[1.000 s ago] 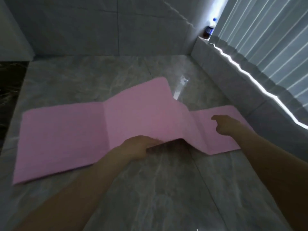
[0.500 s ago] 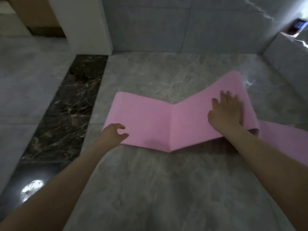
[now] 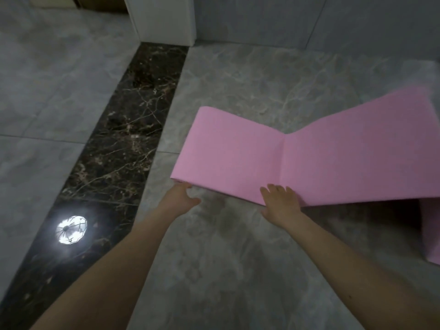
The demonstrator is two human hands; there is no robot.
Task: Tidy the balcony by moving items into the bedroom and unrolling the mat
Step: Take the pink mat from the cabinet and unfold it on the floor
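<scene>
The pink mat [image 3: 316, 160] lies part-unfolded on the grey marble floor, with a crease down its middle. Its right part rises off the floor and casts a dark shadow beneath; another pink section [image 3: 432, 236] shows at the right edge. My left hand [image 3: 182, 197] reaches the mat's near left corner. Its fingertips touch the corner's edge and its thumb is spread apart. My right hand [image 3: 281, 202] is at the near edge just below the crease, fingers spread over the top of the mat and thumb off the edge.
A dark marble threshold strip [image 3: 123, 129] runs diagonally on the left, with a bright lamp reflection [image 3: 71, 230] in it. Beyond it lies lighter floor tile. A white door post [image 3: 164, 17] and a grey tiled wall [image 3: 262, 17] stand at the back.
The view swung left, so the threshold is now in sight. My right hand moved from the raised fold down to the near edge by the crease. My left hand stays at the near left corner.
</scene>
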